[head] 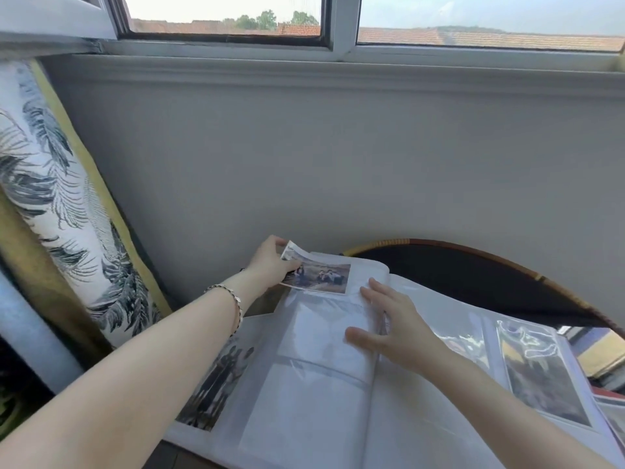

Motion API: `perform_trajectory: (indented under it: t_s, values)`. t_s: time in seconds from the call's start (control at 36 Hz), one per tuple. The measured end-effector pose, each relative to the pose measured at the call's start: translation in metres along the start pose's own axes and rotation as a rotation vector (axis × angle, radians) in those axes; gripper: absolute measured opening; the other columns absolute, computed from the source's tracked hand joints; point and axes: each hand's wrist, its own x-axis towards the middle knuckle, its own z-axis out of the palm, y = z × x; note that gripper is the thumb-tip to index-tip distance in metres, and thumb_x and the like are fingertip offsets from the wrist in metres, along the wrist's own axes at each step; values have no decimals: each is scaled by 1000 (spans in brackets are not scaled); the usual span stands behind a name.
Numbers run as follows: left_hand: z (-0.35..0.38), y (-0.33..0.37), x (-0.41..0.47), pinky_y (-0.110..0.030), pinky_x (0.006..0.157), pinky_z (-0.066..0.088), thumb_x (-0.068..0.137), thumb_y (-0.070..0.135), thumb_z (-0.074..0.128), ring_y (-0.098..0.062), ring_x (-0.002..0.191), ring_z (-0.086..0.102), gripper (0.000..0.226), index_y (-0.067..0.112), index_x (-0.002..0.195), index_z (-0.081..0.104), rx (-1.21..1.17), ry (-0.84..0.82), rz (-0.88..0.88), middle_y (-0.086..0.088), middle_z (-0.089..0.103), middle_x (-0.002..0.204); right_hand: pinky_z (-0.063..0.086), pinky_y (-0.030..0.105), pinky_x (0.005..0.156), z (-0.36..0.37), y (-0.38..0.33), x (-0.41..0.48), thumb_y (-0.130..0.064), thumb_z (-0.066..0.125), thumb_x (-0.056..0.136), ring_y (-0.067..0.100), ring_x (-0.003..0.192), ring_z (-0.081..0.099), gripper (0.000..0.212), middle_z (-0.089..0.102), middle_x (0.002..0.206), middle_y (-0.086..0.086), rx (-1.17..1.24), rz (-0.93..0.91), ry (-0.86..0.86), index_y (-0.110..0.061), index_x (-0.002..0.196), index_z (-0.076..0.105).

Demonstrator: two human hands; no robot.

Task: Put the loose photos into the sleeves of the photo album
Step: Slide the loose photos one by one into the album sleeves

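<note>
The photo album (324, 394) lies open before me, its left page showing pale sleeves. A photo (321, 273) of people on a hillside sits at the top sleeve of that page, its left end curled up. My left hand (272, 262) pinches that left end, a bracelet on the wrist. My right hand (389, 324) rests flat with straight fingers on the left page near the spine. Another photo (216, 384) lies at the album's lower left, partly under my left forearm. The right page holds a filled sleeve (537, 370) under glossy plastic.
The album rests on a dark round table with a wicker rim (473, 252) against a grey wall. A leaf-patterned curtain (57, 198) hangs at the left. More prints or papers (608, 401) lie at the right edge. A window runs along the top.
</note>
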Motion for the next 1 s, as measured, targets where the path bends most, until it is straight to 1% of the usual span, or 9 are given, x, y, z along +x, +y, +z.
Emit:
perform_trajectory:
  t_s: [0.17,0.25,0.31,0.42,0.5,0.56,0.67,0.81,1.0]
  values:
    - [-8,5,0,-24,63,41,86,17,66,-15,71,54,14,6,94,65,127,-137,18,-4,62,80,12,22,111,0,0,1,-47,71,74,4,140,10,81,17,152,-16,-3,-4,-5,-25,143,33]
    - [-8,7,-1,-26,74,41,89,17,62,-18,81,55,20,2,102,65,114,-178,19,-7,64,91,12,22,111,0,0,1,-47,70,75,5,140,9,81,16,153,-15,-14,-6,-11,-25,143,32]
    - [-4,11,-7,-24,70,38,93,19,57,-18,80,53,21,1,101,64,129,-217,10,-8,63,91,12,22,111,1,-1,1,-47,70,75,5,140,9,81,15,153,-14,-19,-6,-15,-24,143,31]
    - [5,15,-12,-25,51,28,95,21,53,-13,56,37,30,12,66,49,118,-206,-79,-1,45,63,11,22,111,1,-2,1,-45,69,76,6,140,8,81,15,154,-14,-15,2,-18,-23,144,30]
    - [3,18,-13,-25,60,38,85,22,67,-17,66,51,20,4,79,61,-30,-200,-152,-7,57,74,11,23,112,1,-2,1,-45,69,77,6,140,8,81,15,154,-13,-14,8,-24,-24,144,29]
    - [0,19,-14,-25,70,45,73,26,79,-19,81,58,32,6,91,63,-20,-209,-179,-5,62,88,12,22,111,1,-2,1,-45,69,77,7,140,8,82,15,154,-13,-12,12,-24,-23,144,28]
    - [2,24,-17,-35,78,53,60,8,88,-25,88,62,54,1,105,59,-108,-99,-229,-13,64,101,16,21,108,4,-3,2,-43,72,75,8,139,13,91,19,152,-9,23,31,2,-24,147,19]
    - [2,26,-26,-28,60,49,63,1,84,-14,63,56,50,4,101,53,-233,-3,-212,-5,58,79,10,20,112,10,-2,0,-43,75,72,5,142,4,100,4,156,-10,116,66,85,-22,148,13]
    - [-3,34,-31,-18,45,38,70,10,82,-8,56,51,29,14,80,54,-180,53,-105,1,55,68,14,22,111,10,-6,-5,-47,59,84,5,141,15,75,18,154,-11,130,65,95,-25,146,21]
